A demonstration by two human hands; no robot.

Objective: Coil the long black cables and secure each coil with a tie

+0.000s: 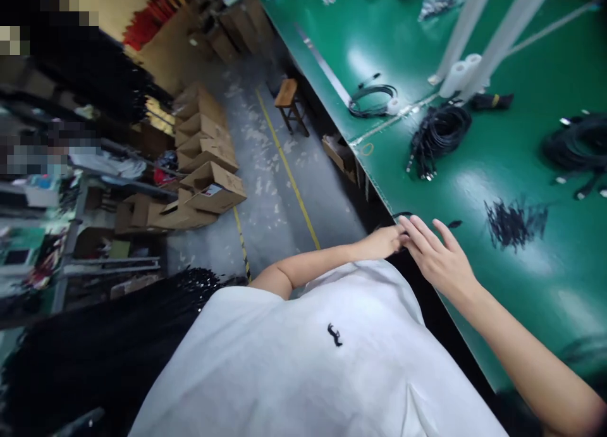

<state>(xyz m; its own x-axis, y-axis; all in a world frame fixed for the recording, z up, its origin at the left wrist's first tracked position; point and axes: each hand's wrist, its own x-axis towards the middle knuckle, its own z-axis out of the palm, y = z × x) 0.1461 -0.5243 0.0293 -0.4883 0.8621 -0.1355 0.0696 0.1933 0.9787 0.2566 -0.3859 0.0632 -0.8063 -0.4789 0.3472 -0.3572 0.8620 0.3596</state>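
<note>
At the green table's front edge my two hands meet over a black cable (454,224). My left hand (385,242) is closed on it, the fingers curled and partly hidden by the right. My right hand (441,260) lies against the left fingertips, its thumb side closed on the cable and its outer finger stretched away. Only short stretches of this cable show, one beyond the fingertips and one end to the right. On the table, right of my hands, lies a pile of short black ties (515,223).
The green table (408,171) carries a bundled black cable (441,130), a coiled cable (372,100), a large coil (576,143), white rolls (459,76) and white posts (462,32). Open cardboard boxes (215,187), a wooden stool (286,94) and hanging black cables (109,342) stand left.
</note>
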